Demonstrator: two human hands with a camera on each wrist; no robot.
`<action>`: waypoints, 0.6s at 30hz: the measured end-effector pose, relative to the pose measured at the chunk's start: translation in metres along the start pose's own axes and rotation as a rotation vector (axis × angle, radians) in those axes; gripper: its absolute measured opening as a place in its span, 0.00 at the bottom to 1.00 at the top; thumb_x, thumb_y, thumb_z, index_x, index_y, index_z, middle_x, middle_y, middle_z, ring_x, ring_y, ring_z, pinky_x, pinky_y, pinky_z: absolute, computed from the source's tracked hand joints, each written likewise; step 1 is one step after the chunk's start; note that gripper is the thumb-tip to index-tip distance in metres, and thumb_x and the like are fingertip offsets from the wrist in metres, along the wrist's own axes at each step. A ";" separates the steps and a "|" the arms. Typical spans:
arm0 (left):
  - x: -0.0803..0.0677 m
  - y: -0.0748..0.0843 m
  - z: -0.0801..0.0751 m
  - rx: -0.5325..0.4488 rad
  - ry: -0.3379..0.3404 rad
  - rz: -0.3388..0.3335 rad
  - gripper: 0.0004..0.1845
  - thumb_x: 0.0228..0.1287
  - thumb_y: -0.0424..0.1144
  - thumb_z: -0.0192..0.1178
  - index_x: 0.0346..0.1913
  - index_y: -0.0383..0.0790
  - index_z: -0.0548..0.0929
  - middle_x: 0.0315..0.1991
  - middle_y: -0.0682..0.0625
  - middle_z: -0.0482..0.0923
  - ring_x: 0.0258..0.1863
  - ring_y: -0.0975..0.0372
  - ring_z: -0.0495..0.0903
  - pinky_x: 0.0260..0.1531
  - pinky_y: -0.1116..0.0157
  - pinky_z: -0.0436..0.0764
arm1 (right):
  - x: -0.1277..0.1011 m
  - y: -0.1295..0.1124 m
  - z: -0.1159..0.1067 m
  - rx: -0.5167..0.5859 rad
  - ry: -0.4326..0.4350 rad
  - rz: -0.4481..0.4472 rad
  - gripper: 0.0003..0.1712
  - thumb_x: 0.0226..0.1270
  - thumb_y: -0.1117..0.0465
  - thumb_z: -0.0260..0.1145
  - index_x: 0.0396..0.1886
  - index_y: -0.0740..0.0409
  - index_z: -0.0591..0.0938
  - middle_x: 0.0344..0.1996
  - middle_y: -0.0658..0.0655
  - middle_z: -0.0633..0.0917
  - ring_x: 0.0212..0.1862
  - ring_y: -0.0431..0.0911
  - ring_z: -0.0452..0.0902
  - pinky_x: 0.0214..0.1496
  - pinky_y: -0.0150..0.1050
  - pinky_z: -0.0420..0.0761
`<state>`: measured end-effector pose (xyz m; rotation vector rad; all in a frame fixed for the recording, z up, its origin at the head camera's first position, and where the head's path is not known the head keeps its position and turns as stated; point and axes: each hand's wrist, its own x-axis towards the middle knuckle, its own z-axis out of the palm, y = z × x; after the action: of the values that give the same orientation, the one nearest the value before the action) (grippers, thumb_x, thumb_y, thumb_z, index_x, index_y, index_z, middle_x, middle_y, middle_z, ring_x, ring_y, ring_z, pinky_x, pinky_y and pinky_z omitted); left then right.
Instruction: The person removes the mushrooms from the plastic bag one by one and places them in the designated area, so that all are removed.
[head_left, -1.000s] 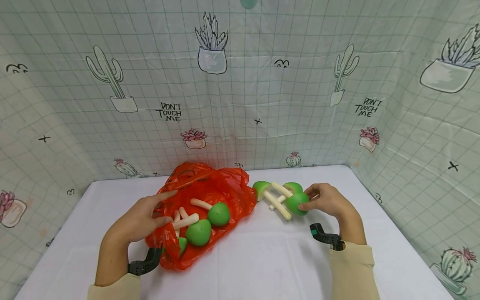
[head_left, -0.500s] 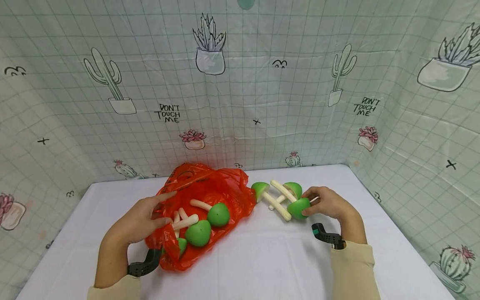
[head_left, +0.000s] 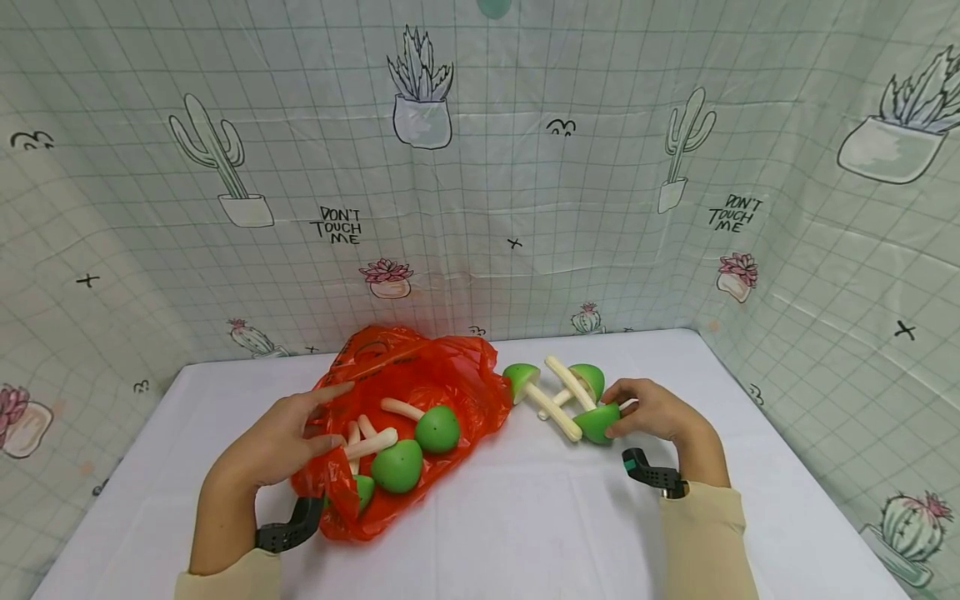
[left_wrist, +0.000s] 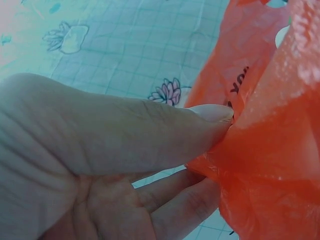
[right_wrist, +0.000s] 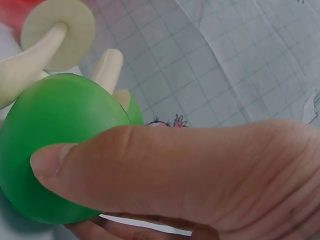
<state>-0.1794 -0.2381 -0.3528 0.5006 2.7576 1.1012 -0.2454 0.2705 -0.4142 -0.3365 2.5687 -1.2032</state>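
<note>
My left hand (head_left: 281, 437) is at the near left side of a crumpled red plastic bag (head_left: 457, 362). Thumb and fingers pinch the bag's edge, as the red film (left_wrist: 265, 155) in the left wrist view shows. Inside the mouth lie several toy mushrooms with green caps and cream stems, among them one mushroom (head_left: 437, 429) near the opening. On the right, my right hand (head_left: 660, 412) grips another toy mushroom (head_left: 597, 423) by its cap. The thumb lies across the green cap (right_wrist: 55, 110) in the right wrist view; its stem leans back and to the left.
Two more toy mushrooms lie beside the held one: one mushroom (head_left: 521, 381) touches the bag's right side in view, the other mushroom (head_left: 590, 379) is behind. A white cloth covers the table (head_left: 510, 517). Grid-patterned curtains (head_left: 480, 183) stand around its back and sides.
My right hand has shifted slightly toward me, and the gripped mushroom has tipped so its cap sits lower and its stem stands out higher. The left hand and bag have stayed put.
</note>
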 end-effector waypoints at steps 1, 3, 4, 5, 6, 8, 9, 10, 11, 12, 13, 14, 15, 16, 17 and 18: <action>0.000 0.000 0.000 -0.001 0.000 0.002 0.36 0.66 0.24 0.67 0.76 0.29 0.70 0.70 0.28 0.72 0.64 0.36 0.77 0.58 0.43 0.83 | 0.000 0.000 0.000 0.000 0.000 0.003 0.27 0.53 0.69 0.81 0.53 0.70 0.82 0.49 0.63 0.84 0.52 0.58 0.84 0.55 0.52 0.83; 0.000 0.000 0.000 -0.006 -0.001 0.004 0.35 0.66 0.24 0.67 0.76 0.29 0.70 0.70 0.28 0.72 0.64 0.36 0.78 0.57 0.43 0.83 | 0.000 0.000 0.000 -0.004 0.001 0.006 0.28 0.53 0.69 0.81 0.54 0.70 0.81 0.49 0.63 0.84 0.52 0.58 0.84 0.55 0.53 0.84; 0.000 -0.001 0.000 -0.008 -0.001 0.004 0.35 0.66 0.24 0.67 0.76 0.29 0.70 0.70 0.28 0.72 0.64 0.36 0.78 0.57 0.43 0.83 | 0.000 0.000 0.000 -0.003 0.000 0.005 0.29 0.53 0.69 0.81 0.54 0.71 0.81 0.49 0.63 0.84 0.52 0.58 0.84 0.55 0.53 0.84; 0.000 -0.001 0.000 -0.007 -0.001 0.005 0.35 0.66 0.24 0.67 0.76 0.29 0.70 0.70 0.28 0.72 0.64 0.36 0.78 0.57 0.43 0.83 | -0.001 0.000 -0.001 -0.001 -0.002 0.003 0.29 0.53 0.69 0.81 0.55 0.71 0.81 0.49 0.63 0.84 0.52 0.59 0.84 0.55 0.53 0.84; 0.000 -0.001 0.000 -0.006 -0.001 0.005 0.35 0.66 0.24 0.67 0.76 0.29 0.70 0.70 0.28 0.72 0.64 0.36 0.78 0.57 0.43 0.83 | -0.001 0.000 -0.001 0.001 -0.003 0.000 0.29 0.53 0.69 0.81 0.55 0.72 0.80 0.50 0.64 0.84 0.53 0.59 0.84 0.55 0.53 0.84; 0.000 -0.001 0.000 -0.005 0.000 0.006 0.35 0.66 0.24 0.67 0.76 0.29 0.70 0.70 0.28 0.72 0.64 0.36 0.77 0.57 0.43 0.83 | -0.002 -0.002 -0.002 0.010 -0.005 -0.009 0.30 0.54 0.69 0.81 0.56 0.73 0.80 0.50 0.65 0.85 0.53 0.61 0.84 0.56 0.54 0.85; 0.000 0.000 0.000 -0.004 0.000 0.005 0.35 0.66 0.24 0.67 0.76 0.29 0.70 0.70 0.28 0.72 0.64 0.36 0.77 0.58 0.43 0.83 | -0.003 -0.002 -0.002 0.015 -0.006 -0.013 0.30 0.54 0.69 0.81 0.56 0.73 0.79 0.50 0.66 0.84 0.54 0.62 0.84 0.56 0.55 0.85; 0.000 0.000 0.000 -0.004 0.000 0.004 0.35 0.66 0.24 0.67 0.76 0.29 0.70 0.70 0.28 0.72 0.64 0.36 0.77 0.58 0.43 0.83 | -0.003 -0.003 -0.003 0.019 -0.007 -0.017 0.30 0.55 0.70 0.80 0.57 0.74 0.79 0.51 0.67 0.84 0.54 0.63 0.84 0.56 0.55 0.85; 0.000 0.000 0.000 -0.005 0.000 0.003 0.35 0.66 0.24 0.67 0.76 0.29 0.70 0.70 0.28 0.72 0.65 0.36 0.76 0.57 0.43 0.83 | -0.004 -0.004 -0.004 0.022 -0.005 -0.019 0.30 0.56 0.70 0.80 0.57 0.74 0.79 0.51 0.68 0.84 0.55 0.64 0.84 0.56 0.55 0.85; 0.000 0.000 0.000 -0.006 0.000 0.001 0.35 0.66 0.24 0.67 0.76 0.29 0.70 0.70 0.28 0.71 0.65 0.35 0.76 0.57 0.43 0.83 | -0.005 -0.005 -0.005 0.022 -0.003 -0.019 0.30 0.56 0.70 0.80 0.57 0.74 0.78 0.52 0.69 0.84 0.55 0.65 0.84 0.57 0.56 0.85; 0.000 0.001 0.000 -0.007 0.000 0.000 0.35 0.66 0.24 0.67 0.76 0.29 0.70 0.70 0.28 0.71 0.65 0.35 0.76 0.57 0.43 0.83 | -0.005 -0.006 -0.006 0.023 0.002 -0.018 0.30 0.57 0.70 0.79 0.57 0.75 0.78 0.52 0.70 0.84 0.56 0.66 0.83 0.57 0.56 0.85; 0.000 0.001 0.000 -0.008 0.000 -0.003 0.35 0.66 0.24 0.67 0.76 0.29 0.70 0.70 0.28 0.71 0.65 0.35 0.76 0.57 0.43 0.84 | -0.006 -0.007 -0.006 0.016 0.009 -0.017 0.30 0.57 0.70 0.79 0.58 0.75 0.78 0.53 0.71 0.83 0.56 0.66 0.83 0.57 0.57 0.85; 0.000 0.001 0.000 -0.007 0.000 -0.004 0.35 0.66 0.24 0.67 0.76 0.29 0.70 0.70 0.28 0.71 0.65 0.35 0.76 0.57 0.43 0.84 | -0.007 -0.009 -0.007 0.007 0.020 -0.015 0.30 0.58 0.69 0.79 0.57 0.75 0.78 0.53 0.72 0.83 0.57 0.66 0.83 0.58 0.57 0.85; 0.000 0.001 0.000 -0.008 -0.001 -0.005 0.35 0.66 0.24 0.67 0.76 0.30 0.70 0.70 0.28 0.71 0.65 0.35 0.76 0.57 0.44 0.84 | -0.008 -0.011 -0.008 -0.008 0.033 -0.013 0.29 0.58 0.68 0.79 0.57 0.74 0.78 0.53 0.72 0.84 0.56 0.66 0.84 0.57 0.57 0.85; 0.000 0.001 0.000 -0.008 -0.001 -0.006 0.35 0.66 0.24 0.67 0.76 0.30 0.70 0.70 0.28 0.71 0.65 0.35 0.76 0.57 0.43 0.84 | -0.009 -0.013 -0.009 -0.024 0.051 -0.007 0.29 0.59 0.67 0.79 0.57 0.74 0.78 0.52 0.71 0.84 0.56 0.65 0.84 0.57 0.58 0.84; 0.000 0.001 -0.001 -0.006 -0.001 -0.006 0.35 0.66 0.24 0.67 0.76 0.30 0.70 0.70 0.28 0.71 0.65 0.35 0.76 0.57 0.43 0.83 | -0.010 -0.015 -0.010 -0.043 0.070 -0.004 0.28 0.59 0.66 0.79 0.56 0.73 0.79 0.52 0.71 0.84 0.55 0.64 0.84 0.57 0.58 0.84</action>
<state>-0.1790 -0.2376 -0.3515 0.4908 2.7524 1.1076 -0.2377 0.2713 -0.3949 -0.3141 2.6583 -1.1832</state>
